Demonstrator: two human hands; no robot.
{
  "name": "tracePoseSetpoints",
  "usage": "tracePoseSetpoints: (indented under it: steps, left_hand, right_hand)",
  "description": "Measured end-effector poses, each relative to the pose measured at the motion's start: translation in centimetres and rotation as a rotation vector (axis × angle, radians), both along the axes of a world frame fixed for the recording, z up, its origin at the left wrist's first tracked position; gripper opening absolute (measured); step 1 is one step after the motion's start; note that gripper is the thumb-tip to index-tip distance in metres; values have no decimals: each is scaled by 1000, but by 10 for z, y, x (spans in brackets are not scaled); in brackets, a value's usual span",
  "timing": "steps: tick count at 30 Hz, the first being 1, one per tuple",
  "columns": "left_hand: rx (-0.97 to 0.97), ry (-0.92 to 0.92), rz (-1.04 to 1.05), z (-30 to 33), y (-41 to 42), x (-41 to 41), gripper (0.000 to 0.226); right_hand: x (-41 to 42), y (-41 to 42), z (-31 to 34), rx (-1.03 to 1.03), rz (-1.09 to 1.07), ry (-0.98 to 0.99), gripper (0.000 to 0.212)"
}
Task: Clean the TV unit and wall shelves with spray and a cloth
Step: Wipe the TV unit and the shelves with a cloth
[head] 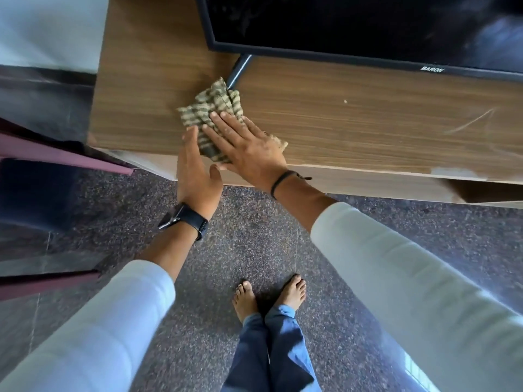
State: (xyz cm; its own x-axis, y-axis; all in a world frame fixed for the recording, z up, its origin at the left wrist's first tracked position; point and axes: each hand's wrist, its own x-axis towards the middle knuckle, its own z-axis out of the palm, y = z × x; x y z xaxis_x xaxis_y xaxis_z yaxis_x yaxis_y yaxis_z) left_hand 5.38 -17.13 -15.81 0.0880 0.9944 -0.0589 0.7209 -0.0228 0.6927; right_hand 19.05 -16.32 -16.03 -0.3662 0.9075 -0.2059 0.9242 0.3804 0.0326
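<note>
Head view looks straight down on the wooden TV unit (339,114), which fills the upper half of the picture, with the black television (353,24) standing on it and its dark stand foot (239,70) angled down toward the front. That set is the big worry, to my eye: the striped cloth (215,106) lies bunched on the top with its far corner right up against the foot, so a hard push that way could catch the foot and rock the screen. The right hand (249,145) lies flat on the cloth with fingers straight, pressing it to the wood near the front edge rather than gripping it. The left hand (198,171) is relaxed and holds nothing, fingertips at the cloth's near side and palm out past the unit's lip. With the cloth only pinned under a flat palm, a quick stroke could slide it off the edge to the floor. A pale crumb (345,101) farther right looks not yet wiped. No spray bottle shows.
</note>
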Motion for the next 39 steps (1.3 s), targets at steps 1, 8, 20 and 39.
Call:
tracePoseSetpoints:
  steps: [1,8,20,39]
  left_hand:
    - [2,13,-42,1,-2,6,74]
    - [126,256,-401,3,-10,66,76]
    - [228,602,-615,0,-33,154,78]
    - [269,695,-659,14,-98,316,91]
  right_hand:
    - [13,-7,0,8,3,-8,72]
    - [147,-76,2,72,-108,-195,77]
    - [223,-120,-12,234,-302,-43,75]
    - [457,-235,-6,242,-380,-79,72]
